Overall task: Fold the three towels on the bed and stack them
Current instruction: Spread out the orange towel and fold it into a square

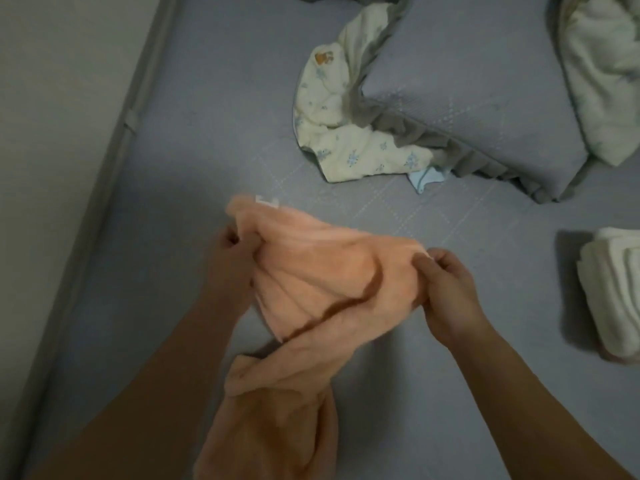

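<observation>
Gripping a peach towel (322,278) by its upper edge, left hand (230,249) and right hand (446,289) both pinched shut; folded white towel (613,299) lying right of the grip on the bed (207,133).

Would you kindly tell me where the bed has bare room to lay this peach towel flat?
Bare sheet runs from the wall to the patterned blanket. Crowded right: pillow, folded white towels.

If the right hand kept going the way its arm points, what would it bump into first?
Probably the peach towel, which the right hand already pinches. Past that lies bare grey bed cover; the cream blanket looks off to the side, though depth is unclear.
</observation>
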`<move>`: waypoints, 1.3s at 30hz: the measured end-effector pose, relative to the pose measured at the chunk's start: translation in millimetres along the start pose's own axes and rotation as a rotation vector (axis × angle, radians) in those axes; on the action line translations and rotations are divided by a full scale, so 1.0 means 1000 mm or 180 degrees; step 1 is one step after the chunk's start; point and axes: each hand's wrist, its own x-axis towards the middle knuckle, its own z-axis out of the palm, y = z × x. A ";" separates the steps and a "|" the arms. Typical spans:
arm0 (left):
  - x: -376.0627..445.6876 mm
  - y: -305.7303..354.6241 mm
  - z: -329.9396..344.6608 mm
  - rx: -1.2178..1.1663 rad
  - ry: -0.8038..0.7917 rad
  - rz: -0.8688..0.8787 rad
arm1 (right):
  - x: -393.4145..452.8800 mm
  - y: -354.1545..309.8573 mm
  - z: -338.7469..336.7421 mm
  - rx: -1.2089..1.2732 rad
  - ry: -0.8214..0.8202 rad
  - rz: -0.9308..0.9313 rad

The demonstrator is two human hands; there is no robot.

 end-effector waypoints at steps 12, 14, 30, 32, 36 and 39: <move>-0.019 -0.065 -0.039 0.2068 -0.0807 -0.1045 | 0.028 0.044 0.016 -0.1201 -0.0276 0.0768; -0.050 -0.085 -0.052 0.2165 -0.0998 -0.0954 | 0.000 0.070 0.022 -0.1069 -0.0656 0.1009; -0.173 -0.113 -0.052 0.1679 -0.0993 -0.1370 | -0.080 0.136 -0.002 -0.1773 -0.0154 0.0205; -0.178 -0.128 -0.061 0.2810 -0.0848 -0.0752 | -0.080 0.141 -0.015 -0.1762 0.0009 0.0344; -0.210 -0.151 -0.069 0.2544 -0.1254 -0.1067 | -0.109 0.158 -0.034 -0.1195 -0.0054 0.1157; -0.239 -0.163 -0.063 0.1908 -0.1320 -0.1343 | -0.155 0.180 -0.044 -0.0772 -0.0169 0.1373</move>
